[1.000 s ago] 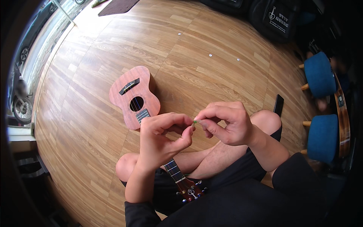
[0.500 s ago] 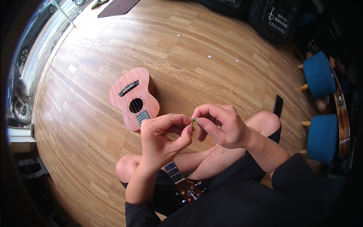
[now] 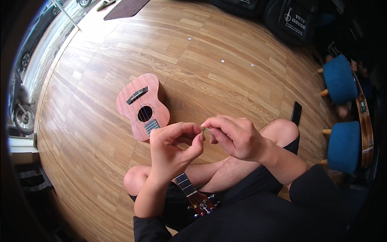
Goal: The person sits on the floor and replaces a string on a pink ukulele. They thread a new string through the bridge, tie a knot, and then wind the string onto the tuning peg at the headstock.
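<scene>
Over my crossed legs, my left hand (image 3: pixel 171 143) and my right hand (image 3: pixel 242 139) meet fingertip to fingertip. Between them is a tiny green piece (image 3: pixel 204 128), too small for me to tell its kind. The left thumb and forefinger pinch it from one side, while the right thumb and forefinger close on it from the other. Below lies a pinkish-brown ukulele (image 3: pixel 155 86), its body on the floor and its dark headstock (image 3: pixel 199 201) in my lap. My left hand and forearm hide part of its neck. Coloured strings run from the bridge across the sound hole.
A black phone (image 3: pixel 296 113) lies beside my right knee. Several small shiny discs (image 3: pixel 222 61) dot the wooden floor. Blue stools (image 3: pixel 342 147) and another wooden instrument (image 3: pixel 366 133) stand at the right. Black instrument bags (image 3: pixel 288 24) are at the far right, and a dark mat (image 3: pixel 125 8) at the far left.
My right hand has turned slightly, its fingers curling in closer together at the green piece. The left hand has shifted a little to the left. The ukulele stays in place.
</scene>
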The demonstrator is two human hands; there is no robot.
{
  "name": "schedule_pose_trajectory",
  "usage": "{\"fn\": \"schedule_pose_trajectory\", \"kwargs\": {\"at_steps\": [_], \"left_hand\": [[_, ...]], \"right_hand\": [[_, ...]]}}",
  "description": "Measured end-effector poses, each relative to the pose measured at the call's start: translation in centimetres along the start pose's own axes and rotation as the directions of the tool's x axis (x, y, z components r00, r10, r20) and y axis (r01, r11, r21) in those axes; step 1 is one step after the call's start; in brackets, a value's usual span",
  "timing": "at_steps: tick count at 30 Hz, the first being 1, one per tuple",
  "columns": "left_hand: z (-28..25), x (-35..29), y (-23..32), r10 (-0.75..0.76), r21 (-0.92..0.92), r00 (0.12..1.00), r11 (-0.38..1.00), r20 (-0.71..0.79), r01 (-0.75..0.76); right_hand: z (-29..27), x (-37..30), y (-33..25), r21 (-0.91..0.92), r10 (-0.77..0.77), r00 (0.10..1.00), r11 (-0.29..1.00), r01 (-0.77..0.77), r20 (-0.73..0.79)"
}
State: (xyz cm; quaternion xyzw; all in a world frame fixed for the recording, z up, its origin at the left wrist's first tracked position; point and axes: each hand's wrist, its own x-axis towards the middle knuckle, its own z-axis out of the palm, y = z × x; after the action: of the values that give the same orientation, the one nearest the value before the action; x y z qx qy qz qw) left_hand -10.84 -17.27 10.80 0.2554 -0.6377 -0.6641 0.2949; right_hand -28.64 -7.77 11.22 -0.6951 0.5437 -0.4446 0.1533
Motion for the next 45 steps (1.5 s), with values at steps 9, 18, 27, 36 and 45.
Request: {"fn": "schedule_pose_trajectory", "kwargs": {"at_steps": [9, 18, 27, 36, 45], "left_hand": [[-0.5, -0.1, -0.1, -0.108, -0.165, 0.993, 0.980, 0.048, 0.114], [-0.2, -0.1, 0.3, -0.149, -0.130, 0.988, 0.980, 0.031, 0.151], [-0.2, 0.2, -0.3, 0.045, 0.027, 0.998, 0.999, 0.032, -0.046], [0.0, 0.5, -1.5, 0.215, 0.035, 0.975, 0.976, -0.064, -0.213], [-0.3, 0.9, -2.8, 0.092, -0.215, 0.993, 0.971, -0.074, -0.106]], "right_hand": [[-0.3, 0.1, 0.5, -0.049, -0.093, 0.995, 0.994, 0.094, 0.026], [-0.4, 0.0, 0.5, -0.146, -0.163, 0.986, 0.976, 0.164, 0.018], [-0.5, -0.2, 0.5, -0.018, -0.078, 0.997, 0.997, 0.078, -0.001], [-0.1, -0.1, -1.3, 0.597, 0.508, 0.844, 0.629, -0.498, 0.169], [0.7, -0.4, -0.9, 0.655, 0.512, 0.831, 0.554, -0.513, 0.218]]}}
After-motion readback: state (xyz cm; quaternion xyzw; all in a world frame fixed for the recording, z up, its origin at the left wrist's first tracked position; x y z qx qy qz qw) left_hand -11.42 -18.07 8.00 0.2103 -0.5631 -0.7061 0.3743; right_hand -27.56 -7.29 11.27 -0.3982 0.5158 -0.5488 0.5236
